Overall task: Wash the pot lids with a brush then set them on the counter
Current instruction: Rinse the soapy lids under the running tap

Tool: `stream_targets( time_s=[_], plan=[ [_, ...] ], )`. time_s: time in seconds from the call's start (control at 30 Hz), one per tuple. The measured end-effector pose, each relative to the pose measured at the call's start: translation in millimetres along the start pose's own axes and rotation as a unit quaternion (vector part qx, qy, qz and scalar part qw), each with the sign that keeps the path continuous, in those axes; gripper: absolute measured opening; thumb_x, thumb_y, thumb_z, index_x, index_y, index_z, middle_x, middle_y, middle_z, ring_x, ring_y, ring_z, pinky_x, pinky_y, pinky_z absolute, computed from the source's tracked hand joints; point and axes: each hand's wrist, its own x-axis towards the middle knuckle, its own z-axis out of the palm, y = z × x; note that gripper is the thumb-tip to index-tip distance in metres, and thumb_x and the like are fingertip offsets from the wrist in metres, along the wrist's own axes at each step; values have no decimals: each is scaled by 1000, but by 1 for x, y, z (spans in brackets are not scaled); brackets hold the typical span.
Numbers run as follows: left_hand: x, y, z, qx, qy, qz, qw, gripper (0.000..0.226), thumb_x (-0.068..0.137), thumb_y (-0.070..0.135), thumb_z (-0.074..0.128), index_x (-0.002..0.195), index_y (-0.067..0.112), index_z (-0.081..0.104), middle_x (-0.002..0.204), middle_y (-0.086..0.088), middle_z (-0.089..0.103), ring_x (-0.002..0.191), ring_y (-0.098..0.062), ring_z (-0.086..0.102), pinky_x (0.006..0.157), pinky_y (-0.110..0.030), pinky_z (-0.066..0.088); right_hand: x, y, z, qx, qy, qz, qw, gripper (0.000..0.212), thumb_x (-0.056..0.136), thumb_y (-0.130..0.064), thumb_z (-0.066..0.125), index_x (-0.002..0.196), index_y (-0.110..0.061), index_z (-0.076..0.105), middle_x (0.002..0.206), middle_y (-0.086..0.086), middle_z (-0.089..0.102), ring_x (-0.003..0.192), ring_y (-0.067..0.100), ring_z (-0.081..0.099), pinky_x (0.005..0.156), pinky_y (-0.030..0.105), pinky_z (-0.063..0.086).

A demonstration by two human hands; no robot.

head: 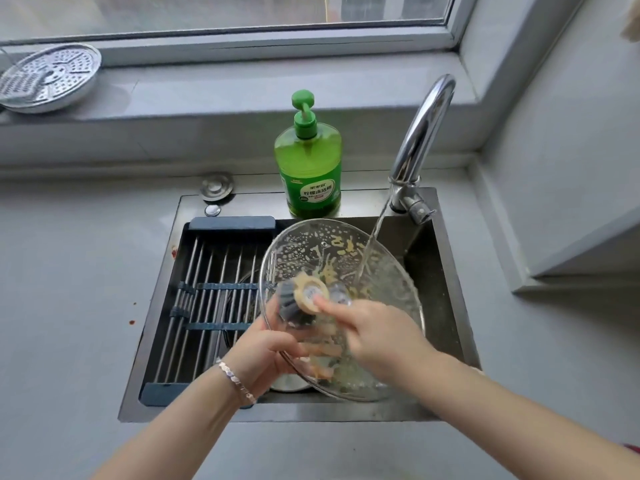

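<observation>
A glass pot lid [388,289], smeared with yellowish residue, is held tilted over the sink [446,271]. My left hand [263,351] grips its lower left rim, and its fingers show through the glass. My right hand [374,330] holds a round brush [304,297] with grey bristles and a tan cap against the middle of the lid. Water from the faucet [420,133] runs onto the lid's upper right part. Under the lid, part of a steel item [291,382] shows in the sink.
A roll-up drying rack [207,289] spans the sink's left half, with a dark round item under it. A green soap bottle [310,168] stands behind the sink. A perforated steel steamer plate [48,77] lies on the windowsill. Grey counter [69,271] lies left, right and front.
</observation>
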Motion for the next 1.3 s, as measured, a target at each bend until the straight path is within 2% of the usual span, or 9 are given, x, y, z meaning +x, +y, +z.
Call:
stream_targets(
  time_s=[0.17, 0.4, 0.57, 0.7, 0.83, 1.0, 1.13, 1.23, 1.3],
  plan=[
    [-3, 1, 10, -18, -37, -26, 999, 95, 62, -17, 38, 137, 41, 28, 111, -37, 58, 94, -53, 61, 59, -49, 56, 59, 15, -14, -9, 73, 59, 996, 50, 97, -19, 34, 140, -44, 32, 102, 1, 62, 75, 17, 48, 49, 23, 31],
    [-7, 5, 1, -6, 4, -7, 1000, 99, 60, -17, 43, 135, 47, 32, 111, -35, 59, 95, -52, 61, 60, -48, 57, 48, 76, -15, -7, 92, 218, 972, 49, 98, -18, 30, 140, -44, 34, 116, 7, 62, 93, 29, 57, 66, 33, 41],
    [5, 2, 12, 9, -12, -9, 1000, 94, 60, -17, 40, 132, 44, 35, 110, -33, 61, 89, -48, 64, 58, -44, 56, 53, 18, -10, 55, 105, 77, 990, 50, 97, -12, 35, 138, -40, 40, 98, -2, 60, 75, 15, 49, 52, 22, 37],
    [5, 11, 6, -4, 29, 60, 998, 72, 55, -20, 44, 115, 17, 56, 100, -26, 66, 76, -36, 69, 53, -42, 57, 5, -7, 13, 96, 62, -64, 991, 51, 91, -27, 31, 139, -45, 30, 88, -1, 58, 78, 18, 53, 65, 29, 44],
    [0, 21, -7, -3, 53, 95, 994, 102, 60, -26, 41, 129, 49, 39, 110, -28, 64, 88, -45, 65, 60, -51, 57, -31, 28, 24, 108, 36, -29, 993, 51, 80, -49, 14, 130, -58, 19, 74, -8, 49, 70, 11, 45, 64, 30, 40],
    [-10, 27, -11, 9, 51, 83, 995, 106, 59, -26, 40, 130, 51, 38, 112, -35, 59, 97, -54, 59, 66, -55, 56, -24, 91, 11, 37, 54, 113, 991, 48, 97, -25, 40, 134, -54, 28, 95, -1, 65, 80, 19, 57, 66, 32, 43],
    [-13, 22, -13, -27, 55, 42, 997, 101, 57, -21, 41, 131, 46, 38, 110, -38, 58, 94, -54, 60, 63, -53, 56, -11, 111, 17, 287, 168, 279, 901, 54, 87, -32, 62, 135, -22, 40, 104, 1, 61, 85, 23, 60, 70, 30, 45],
    [-9, 11, -13, -72, 43, 3, 997, 106, 43, -17, 53, 130, 42, 40, 113, -40, 56, 97, -56, 58, 63, -49, 57, -2, 110, 27, 581, 103, 357, 724, 54, 73, -44, 71, 107, -6, 52, 65, 2, 60, 37, 8, 39, 35, 16, 27],
    [-5, 1, -14, -97, 19, -27, 995, 113, 34, -16, 64, 129, 41, 42, 116, -40, 54, 101, -57, 56, 63, -48, 57, -2, 105, 28, 708, 24, 348, 614, 38, 75, -35, 71, 95, -6, 56, 66, 10, 69, 30, 5, 36, 32, 13, 22]
  ],
)
